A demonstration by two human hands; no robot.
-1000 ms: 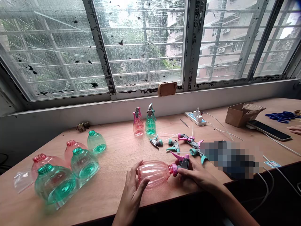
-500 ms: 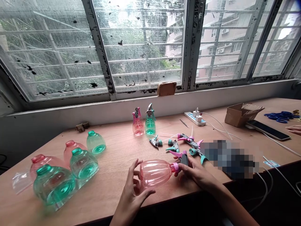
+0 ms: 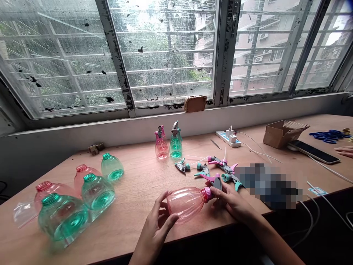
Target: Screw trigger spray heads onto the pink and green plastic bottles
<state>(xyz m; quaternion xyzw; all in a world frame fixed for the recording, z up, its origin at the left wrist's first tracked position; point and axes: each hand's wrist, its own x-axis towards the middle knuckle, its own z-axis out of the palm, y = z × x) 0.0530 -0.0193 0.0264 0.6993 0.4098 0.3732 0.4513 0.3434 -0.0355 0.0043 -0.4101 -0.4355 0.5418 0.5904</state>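
Note:
A clear pink spray bottle (image 3: 185,203) lies on its side above the table's front edge, neck pointing right. My left hand (image 3: 156,225) is curled around its base, thumb on the near side. At the neck, my right hand (image 3: 234,201) grips the pink-and-grey trigger sprayer head (image 3: 216,181), whose pink collar sits against the bottle's mouth. Whether the thread is engaged, I cannot tell. Just beyond my right hand lie several loose trigger sprayer heads (image 3: 203,170), green-grey and pink-grey, some with thin tubes.
Several open green bottles (image 3: 64,217) and pink bottles (image 3: 84,176) stand left, near a plastic bag (image 3: 24,213). Two bottles with sprayers (image 3: 175,144) stand by the window. Rightward are a power strip (image 3: 228,139), cardboard box (image 3: 278,136), phone (image 3: 314,151), blue scissors (image 3: 328,136) and another person's hand (image 3: 344,151).
The bottle has tilted slightly, its neck end rising and its base shifting a little right. My left thumb has moved in against the bottle. The sprayer head has moved slightly with my right hand.

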